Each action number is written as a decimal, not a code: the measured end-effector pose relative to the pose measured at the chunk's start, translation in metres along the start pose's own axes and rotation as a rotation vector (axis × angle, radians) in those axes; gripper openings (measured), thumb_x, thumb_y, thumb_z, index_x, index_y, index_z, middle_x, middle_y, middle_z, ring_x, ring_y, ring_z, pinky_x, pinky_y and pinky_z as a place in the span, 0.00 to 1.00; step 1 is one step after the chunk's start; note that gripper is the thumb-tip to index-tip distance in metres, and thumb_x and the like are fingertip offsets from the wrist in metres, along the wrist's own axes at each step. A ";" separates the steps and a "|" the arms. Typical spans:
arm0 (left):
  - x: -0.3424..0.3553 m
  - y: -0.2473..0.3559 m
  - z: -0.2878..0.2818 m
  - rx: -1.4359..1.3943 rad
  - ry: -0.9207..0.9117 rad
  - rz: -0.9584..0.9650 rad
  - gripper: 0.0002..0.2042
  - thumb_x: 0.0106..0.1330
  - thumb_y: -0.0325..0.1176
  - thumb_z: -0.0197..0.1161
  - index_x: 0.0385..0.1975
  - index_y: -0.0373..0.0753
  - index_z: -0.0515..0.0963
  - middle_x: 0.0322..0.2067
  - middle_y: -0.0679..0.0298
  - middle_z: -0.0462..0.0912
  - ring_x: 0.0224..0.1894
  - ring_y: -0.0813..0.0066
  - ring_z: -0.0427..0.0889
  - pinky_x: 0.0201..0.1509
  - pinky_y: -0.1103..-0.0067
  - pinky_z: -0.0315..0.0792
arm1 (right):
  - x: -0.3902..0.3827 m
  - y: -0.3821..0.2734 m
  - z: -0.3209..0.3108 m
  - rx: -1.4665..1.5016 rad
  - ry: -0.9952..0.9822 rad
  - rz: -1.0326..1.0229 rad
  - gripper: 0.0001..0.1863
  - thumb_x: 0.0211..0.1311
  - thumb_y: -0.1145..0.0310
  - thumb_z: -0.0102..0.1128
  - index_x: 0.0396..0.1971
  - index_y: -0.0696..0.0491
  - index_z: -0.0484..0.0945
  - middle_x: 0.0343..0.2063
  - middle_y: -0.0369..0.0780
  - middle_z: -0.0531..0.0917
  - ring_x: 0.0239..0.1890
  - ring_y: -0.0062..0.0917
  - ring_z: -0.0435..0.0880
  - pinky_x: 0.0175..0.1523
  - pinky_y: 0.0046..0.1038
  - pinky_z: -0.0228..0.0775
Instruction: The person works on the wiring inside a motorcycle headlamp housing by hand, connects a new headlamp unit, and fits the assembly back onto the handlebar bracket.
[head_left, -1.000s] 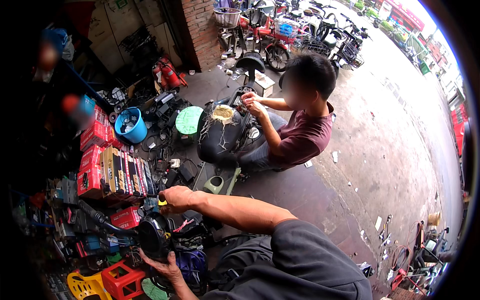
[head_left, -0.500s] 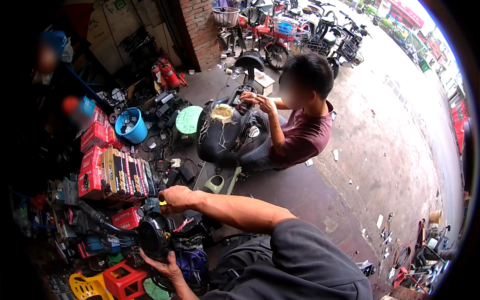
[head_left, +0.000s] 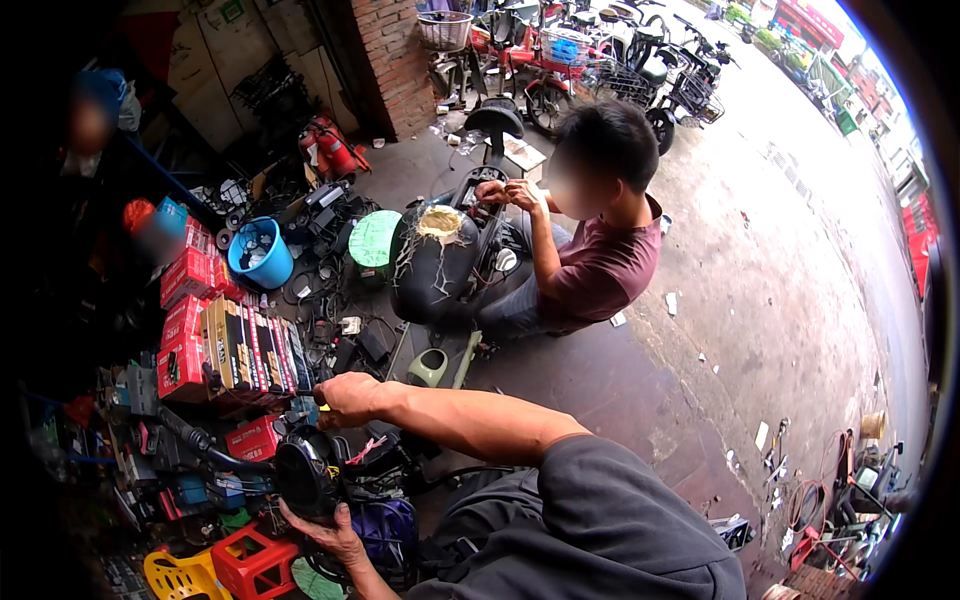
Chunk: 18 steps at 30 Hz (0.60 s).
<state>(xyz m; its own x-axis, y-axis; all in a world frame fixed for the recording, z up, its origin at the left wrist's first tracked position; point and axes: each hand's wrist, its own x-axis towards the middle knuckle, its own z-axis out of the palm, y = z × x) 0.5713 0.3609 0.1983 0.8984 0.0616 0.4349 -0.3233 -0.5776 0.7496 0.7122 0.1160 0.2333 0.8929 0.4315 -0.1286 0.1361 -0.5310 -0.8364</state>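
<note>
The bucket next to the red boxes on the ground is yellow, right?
Not quite. The head view shows the bucket beside the red boxes is blue, not yellow. It does sit on the ground next to them.

An open-fronted scooter repair workshop is spilling onto a stained grey concrete pavement (head_left: 760,330). A crouching person in a maroon shirt (head_left: 600,270) is working on a stripped black scooter body (head_left: 440,265), parked scooters with wire baskets (head_left: 590,60) are standing by a red brick pillar (head_left: 395,55), and red cardboard parts boxes (head_left: 215,345) are crowding the floor.
</note>
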 end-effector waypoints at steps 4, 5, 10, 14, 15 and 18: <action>0.000 0.000 0.000 0.002 0.003 0.004 0.47 0.58 0.54 0.67 0.70 0.33 0.50 0.66 0.46 0.57 0.66 0.53 0.60 0.70 0.64 0.52 | 0.002 0.001 0.000 -0.034 -0.037 0.006 0.28 0.57 0.50 0.63 0.50 0.56 0.76 0.41 0.49 0.84 0.48 0.44 0.82 0.52 0.40 0.73; 0.000 0.000 0.000 0.001 0.004 0.003 0.47 0.58 0.54 0.67 0.70 0.33 0.50 0.66 0.46 0.57 0.67 0.53 0.59 0.70 0.63 0.52 | 0.001 0.000 -0.001 -0.017 -0.021 0.008 0.27 0.56 0.50 0.64 0.47 0.57 0.77 0.40 0.50 0.84 0.48 0.44 0.82 0.52 0.40 0.73; 0.001 0.001 0.001 0.008 0.002 0.016 0.47 0.58 0.54 0.67 0.70 0.33 0.50 0.66 0.45 0.56 0.67 0.52 0.58 0.70 0.61 0.52 | -0.001 -0.002 -0.001 0.010 0.003 0.013 0.26 0.56 0.50 0.65 0.40 0.61 0.80 0.38 0.52 0.84 0.47 0.46 0.82 0.52 0.40 0.73; 0.001 0.001 0.000 0.021 0.007 0.014 0.47 0.57 0.54 0.67 0.70 0.33 0.50 0.66 0.45 0.56 0.67 0.52 0.58 0.70 0.61 0.52 | 0.001 -0.001 -0.003 -0.028 -0.053 0.021 0.28 0.57 0.50 0.64 0.50 0.56 0.76 0.41 0.50 0.83 0.48 0.44 0.81 0.52 0.40 0.73; 0.001 0.001 0.000 0.013 0.006 0.008 0.47 0.57 0.54 0.67 0.70 0.33 0.51 0.66 0.45 0.56 0.67 0.52 0.58 0.70 0.61 0.52 | 0.001 -0.001 -0.003 -0.027 -0.053 0.023 0.29 0.57 0.50 0.64 0.50 0.56 0.76 0.41 0.50 0.83 0.48 0.44 0.81 0.52 0.40 0.73; 0.001 0.002 0.001 0.001 0.004 0.002 0.47 0.57 0.54 0.67 0.70 0.33 0.51 0.65 0.45 0.56 0.67 0.52 0.58 0.70 0.61 0.52 | 0.001 -0.001 -0.002 -0.027 -0.052 0.022 0.29 0.57 0.49 0.64 0.51 0.56 0.76 0.42 0.50 0.83 0.49 0.44 0.81 0.53 0.41 0.72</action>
<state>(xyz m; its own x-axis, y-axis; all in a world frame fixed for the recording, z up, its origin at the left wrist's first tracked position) 0.5716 0.3593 0.1992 0.8965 0.0637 0.4384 -0.3248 -0.5785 0.7482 0.7142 0.1151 0.2350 0.8725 0.4562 -0.1751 0.1288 -0.5603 -0.8182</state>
